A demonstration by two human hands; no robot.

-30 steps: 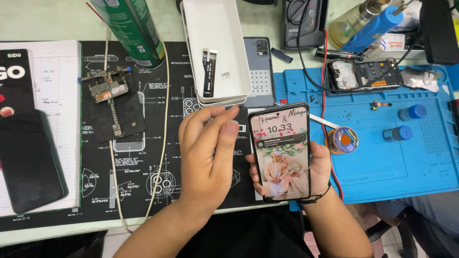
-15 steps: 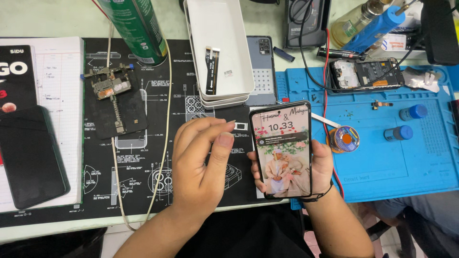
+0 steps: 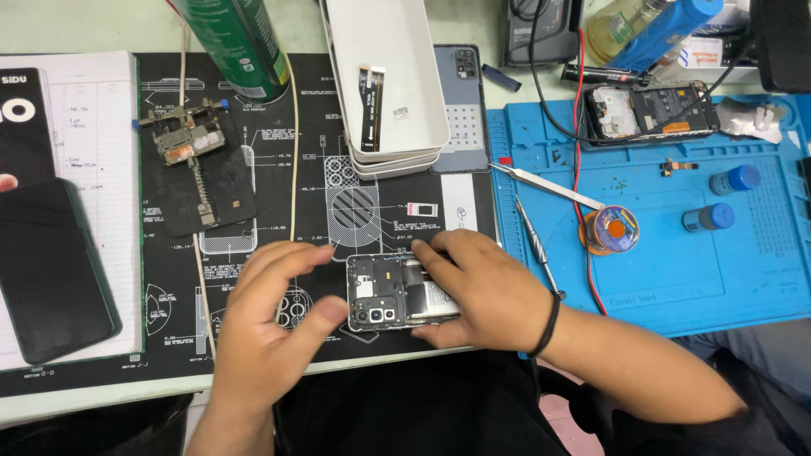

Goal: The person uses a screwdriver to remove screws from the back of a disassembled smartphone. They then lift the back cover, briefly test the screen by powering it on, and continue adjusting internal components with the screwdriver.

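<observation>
Two hands meet at 6 o'clock on the desk [image 3: 51,25], over an opened phone [image 3: 384,291] lying back-up with its insides bare on the black repair mat [image 3: 279,169]. Right hand [image 3: 486,291] lies flat across the phone's right half, fingers pressing it down. Left hand [image 3: 270,325] is loosely spread, its thumb touching the phone's lower left corner, gripping nothing. At 12 o'clock stands a white tray [image 3: 389,51] holding a flex cable [image 3: 372,95]; at 3 o'clock a blue mat [image 3: 676,270] carries tweezers [image 3: 545,186]; at 9 o'clock a dark phone [image 3: 51,270] rests on a notebook [image 3: 101,152]
</observation>
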